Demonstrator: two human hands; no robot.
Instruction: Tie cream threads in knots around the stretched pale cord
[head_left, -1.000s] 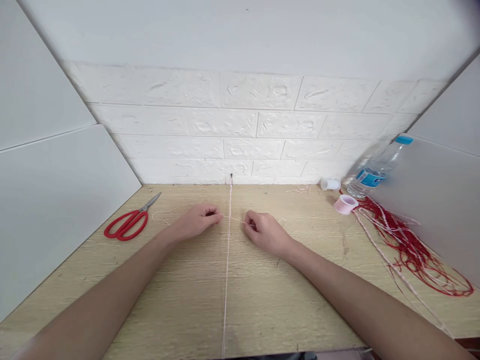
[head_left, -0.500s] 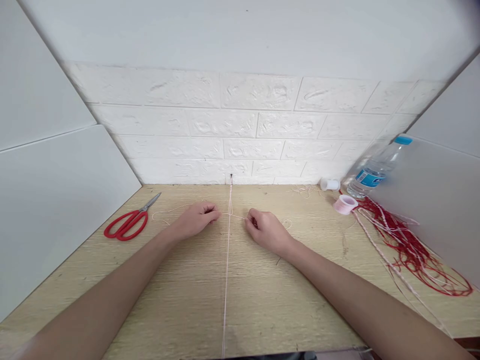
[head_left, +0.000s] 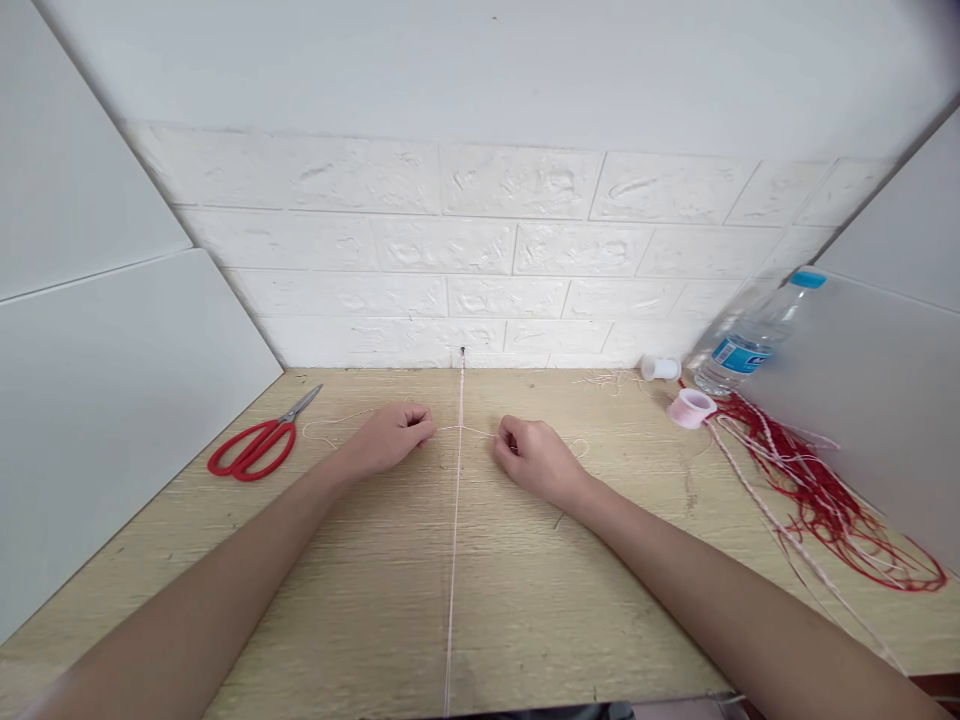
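Note:
A thin pale pink cord (head_left: 453, 560) runs taut down the middle of the wooden table (head_left: 360, 600) from a small nail (head_left: 463, 351) at the foot of the wall. A second thin cord (head_left: 469, 431) crosses it sideways. My left hand (head_left: 390, 438) pinches that crossing cord left of the taut line, and my right hand (head_left: 534, 460) pinches it on the right. Both hands rest on the table, fingers closed on the cord. Loose cord ends trail out past each hand.
Red-handled scissors (head_left: 255, 447) lie at the left. At the back right stand a white spool (head_left: 660, 368), a pink cord spool (head_left: 691, 407) and a lying water bottle (head_left: 750, 340). A bundle of red cords (head_left: 832, 505) spreads along the right panel.
Both hands have moved slightly apart and toward the wall, drawing the crossing cord tighter across the taut line.

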